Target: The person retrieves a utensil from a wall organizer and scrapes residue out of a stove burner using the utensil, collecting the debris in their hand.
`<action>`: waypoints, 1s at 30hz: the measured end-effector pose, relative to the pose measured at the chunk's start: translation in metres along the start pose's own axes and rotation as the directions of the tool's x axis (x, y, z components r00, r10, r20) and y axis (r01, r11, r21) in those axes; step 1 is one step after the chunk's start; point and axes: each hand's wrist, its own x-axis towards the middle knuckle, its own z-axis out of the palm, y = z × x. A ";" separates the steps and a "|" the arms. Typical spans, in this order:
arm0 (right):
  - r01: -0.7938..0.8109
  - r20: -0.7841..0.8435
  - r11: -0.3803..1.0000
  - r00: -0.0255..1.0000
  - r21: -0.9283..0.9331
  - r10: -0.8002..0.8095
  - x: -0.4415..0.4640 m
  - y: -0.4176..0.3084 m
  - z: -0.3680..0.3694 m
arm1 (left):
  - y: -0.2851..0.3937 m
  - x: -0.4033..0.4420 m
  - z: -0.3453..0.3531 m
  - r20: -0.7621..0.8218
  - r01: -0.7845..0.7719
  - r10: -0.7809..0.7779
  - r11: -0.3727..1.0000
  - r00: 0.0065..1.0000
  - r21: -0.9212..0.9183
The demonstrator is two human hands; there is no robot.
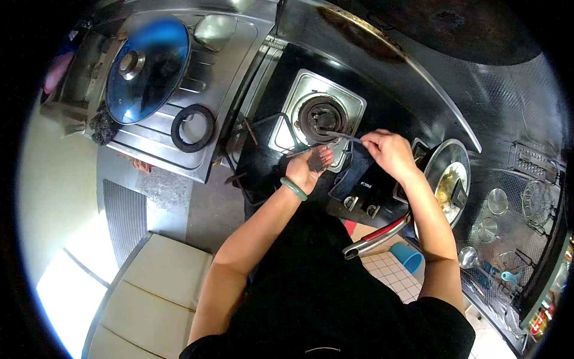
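My left hand (pixel 305 169), with a green bangle (pixel 293 189) on the wrist, is palm up just below the gas burner (pixel 323 118). Dark brown debris (pixel 317 160) lies in its cupped palm. My right hand (pixel 388 153) is closed around the end of a thin grey rod-like tool (pixel 347 137), whose tip reaches the burner's lower edge; its exact kind is unclear. The burner sits in a square metal drip tray (pixel 353 103) on the black stove. A dark folded cloth (pixel 353 170) lies between my hands on the stovetop.
A lidded pan (pixel 457 161) stands on the right burner, its red handle (pixel 382 230) jutting towards me. Pan supports (pixel 242 134) lie left of the burner. On the steel drainboard (pixel 239 36) are a glass lid (pixel 149 72) and a black ring (pixel 192 128).
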 end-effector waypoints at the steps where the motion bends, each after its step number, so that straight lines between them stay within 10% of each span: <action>1: -0.008 0.004 0.995 1.000 -0.095 0.009 0.003 0.000 -0.004 | 0.000 0.000 0.000 -0.003 -0.005 0.005 1.000 1.000 0.007; 12: 0.103 -0.141 0.775 0.960 -0.624 -0.241 0.045 -0.024 0.007 | -0.007 0.001 -0.005 0.018 -0.026 0.025 1.000 1.000 0.017; 20: 0.158 0.272 0.833 0.962 -0.530 -0.009 0.033 -0.024 0.008 | -0.005 -0.004 0.000 0.011 -0.015 0.015 1.000 1.000 0.009; 30: 0.111 0.046 0.872 0.994 -0.477 -0.101 0.061 -0.038 0.002 | -0.006 -0.005 -0.003 0.017 -0.033 0.032 0.999 0.999 0.033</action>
